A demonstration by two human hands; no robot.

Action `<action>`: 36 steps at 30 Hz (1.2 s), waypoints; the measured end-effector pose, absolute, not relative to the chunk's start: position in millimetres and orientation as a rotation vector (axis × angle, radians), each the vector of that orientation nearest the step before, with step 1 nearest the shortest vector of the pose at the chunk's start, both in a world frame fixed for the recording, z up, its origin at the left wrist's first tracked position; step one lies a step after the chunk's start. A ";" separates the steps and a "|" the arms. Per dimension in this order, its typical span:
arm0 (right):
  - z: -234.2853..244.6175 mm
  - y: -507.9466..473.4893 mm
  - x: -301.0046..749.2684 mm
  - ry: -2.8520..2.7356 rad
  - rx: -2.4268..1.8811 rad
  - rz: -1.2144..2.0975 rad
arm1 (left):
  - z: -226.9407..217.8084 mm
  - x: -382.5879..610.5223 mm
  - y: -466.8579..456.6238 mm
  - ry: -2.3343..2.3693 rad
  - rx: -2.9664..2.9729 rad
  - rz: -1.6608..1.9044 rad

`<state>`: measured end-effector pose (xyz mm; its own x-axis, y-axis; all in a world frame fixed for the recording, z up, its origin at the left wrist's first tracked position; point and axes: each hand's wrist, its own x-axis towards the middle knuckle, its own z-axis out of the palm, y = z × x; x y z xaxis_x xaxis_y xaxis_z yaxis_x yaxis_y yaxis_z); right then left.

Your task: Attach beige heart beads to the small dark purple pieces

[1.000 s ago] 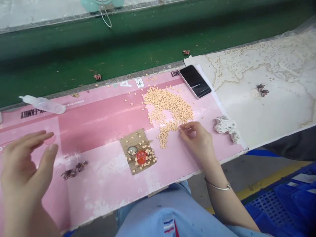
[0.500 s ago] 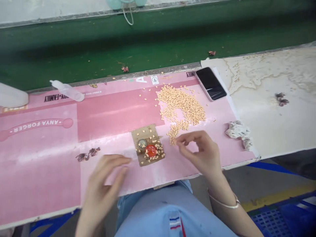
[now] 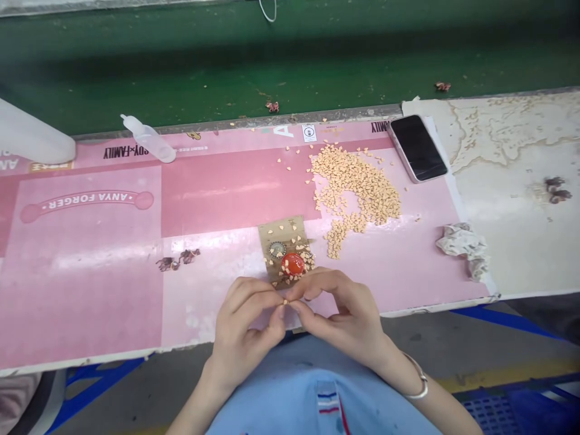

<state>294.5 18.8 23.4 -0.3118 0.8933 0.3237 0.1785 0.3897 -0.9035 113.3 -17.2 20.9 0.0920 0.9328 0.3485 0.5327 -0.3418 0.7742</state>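
My left hand (image 3: 244,323) and my right hand (image 3: 339,314) meet low in the middle of the view. Between their fingertips is a tiny peach-coloured heart-shaped piece (image 3: 285,301). Just above my fingers lies a cardboard square (image 3: 272,232) holding a glossy red dome (image 3: 292,264), a crimped metal bottle cap (image 3: 277,249) and scattered hearts. A large heap of matching peach hearts (image 3: 356,193) spreads over the pink printed board (image 3: 235,193), up and to the right of my right hand. A metal bangle (image 3: 419,377) circles my right wrist.
A black phone (image 3: 417,148) lies at the board's far right corner, near a crumpled cloth (image 3: 464,249). A plastic dropper bottle (image 3: 148,139) lies at the far edge. Dark dried bits (image 3: 177,260) rest on the board. A stained white board (image 3: 512,151) extends right; a green surface lies beyond.
My left hand has come in from the lower left to meet my right hand at the centre. The fingertips now pinch a small heart. The view has swung, shifting the board rightward.
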 end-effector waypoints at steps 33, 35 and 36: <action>-4.1 31.4 312.5 -2.270 -0.955 0.326 | -13.8 -8.3 9.3 2.175 2.045 0.640; -3.0 31.2 312.3 -2.311 -0.952 0.288 | -9.9 -6.3 7.8 2.152 2.011 0.692; -2.2 31.4 312.2 -2.326 -0.952 0.269 | -8.2 -4.2 6.1 2.132 1.967 0.737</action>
<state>312.2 31.4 -2.2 -0.5594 0.6913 0.4574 0.5685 0.7216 -0.3952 -4.2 6.1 -8.2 -0.1298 0.9678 0.2157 0.8945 0.0204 0.4465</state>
